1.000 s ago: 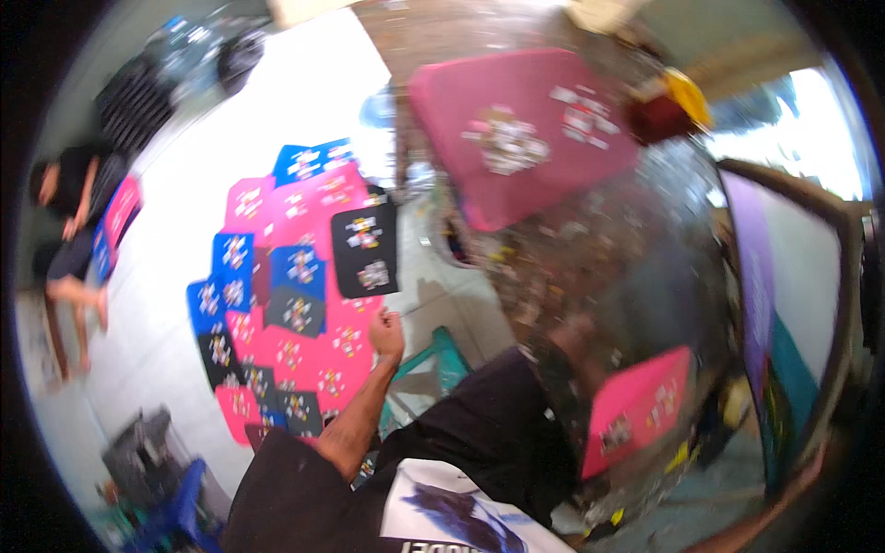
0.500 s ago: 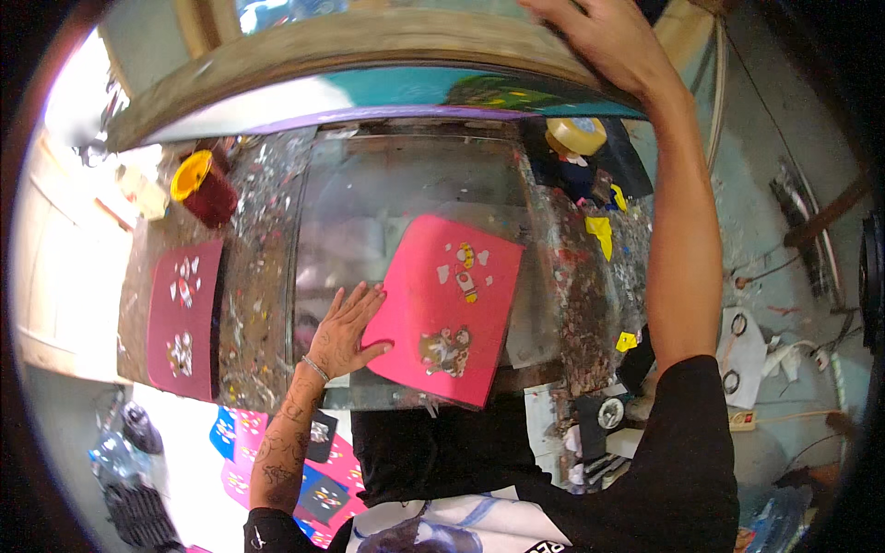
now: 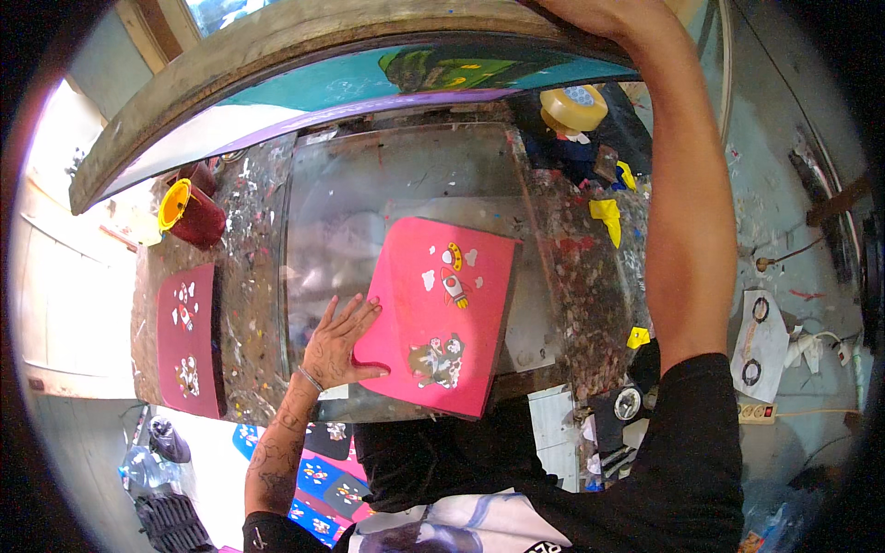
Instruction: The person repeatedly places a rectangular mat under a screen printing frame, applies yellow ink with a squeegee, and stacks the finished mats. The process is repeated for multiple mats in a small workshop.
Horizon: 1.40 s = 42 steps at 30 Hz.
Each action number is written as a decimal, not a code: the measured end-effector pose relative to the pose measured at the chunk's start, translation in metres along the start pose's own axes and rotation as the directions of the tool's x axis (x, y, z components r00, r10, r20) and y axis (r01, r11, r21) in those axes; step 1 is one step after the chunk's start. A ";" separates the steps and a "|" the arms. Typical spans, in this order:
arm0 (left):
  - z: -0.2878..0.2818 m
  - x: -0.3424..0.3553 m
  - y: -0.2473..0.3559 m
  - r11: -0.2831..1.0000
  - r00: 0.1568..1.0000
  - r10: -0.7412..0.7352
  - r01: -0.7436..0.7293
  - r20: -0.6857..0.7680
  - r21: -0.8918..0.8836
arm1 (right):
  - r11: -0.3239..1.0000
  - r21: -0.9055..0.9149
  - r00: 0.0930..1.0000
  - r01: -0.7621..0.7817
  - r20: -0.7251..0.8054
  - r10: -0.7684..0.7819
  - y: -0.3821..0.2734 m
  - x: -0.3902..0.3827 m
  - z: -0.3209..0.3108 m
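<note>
A pink printed sheet [image 3: 449,313] with a rocket and cartoon figures lies flat on the glass plate [image 3: 369,194] of a paint-spattered work table. My left hand [image 3: 337,345] lies flat with fingers spread at the sheet's left edge, touching it. My right arm reaches up; my right hand [image 3: 590,13] grips the raised wooden frame [image 3: 304,37] of a printing screen, whose teal and purple underside hangs above the table. The hand's fingers are cut off by the picture's top edge.
A dark red sheet [image 3: 189,339] with prints lies on the table's left part. A red cup with a yellow rim [image 3: 189,214] stands at the back left. A tape roll [image 3: 573,106] and yellow scraps sit at the right. Blue, pink and black printed sheets [image 3: 318,470] cover the floor below.
My view swung from the floor sheets to the table. The pink sheet now lies on the glass under my left hand, shifted slightly. My right hand stays on the raised frame.
</note>
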<state>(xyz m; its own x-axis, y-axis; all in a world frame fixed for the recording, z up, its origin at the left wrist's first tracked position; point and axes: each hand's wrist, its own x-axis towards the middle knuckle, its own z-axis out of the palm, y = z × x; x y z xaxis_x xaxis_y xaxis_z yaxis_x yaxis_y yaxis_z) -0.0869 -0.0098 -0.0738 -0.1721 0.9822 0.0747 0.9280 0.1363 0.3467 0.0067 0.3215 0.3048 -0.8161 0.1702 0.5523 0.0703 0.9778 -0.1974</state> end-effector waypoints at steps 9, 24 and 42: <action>-0.005 0.004 0.000 0.999 1.000 -0.014 0.014 0.025 0.029 | 0.998 -0.029 0.998 -0.054 0.012 0.054 -0.007 -0.001 0.000; -0.004 0.002 -0.001 1.000 1.000 -0.009 0.008 0.021 0.022 | 1.000 -0.026 1.000 0.007 -0.012 -0.007 0.005 0.005 0.007; -0.129 0.112 0.197 0.985 0.857 0.053 0.039 -0.513 0.167 | 0.995 -0.046 0.989 0.093 0.121 -0.087 0.003 -0.045 0.018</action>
<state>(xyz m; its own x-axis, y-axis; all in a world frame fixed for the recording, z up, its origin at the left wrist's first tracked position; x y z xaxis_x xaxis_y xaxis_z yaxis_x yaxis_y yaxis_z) 0.0344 0.1106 0.1238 -0.2679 0.7827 0.5617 0.9627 0.1944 0.1882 0.0332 0.3141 0.2644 -0.8826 0.0683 0.4652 0.0200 0.9940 -0.1080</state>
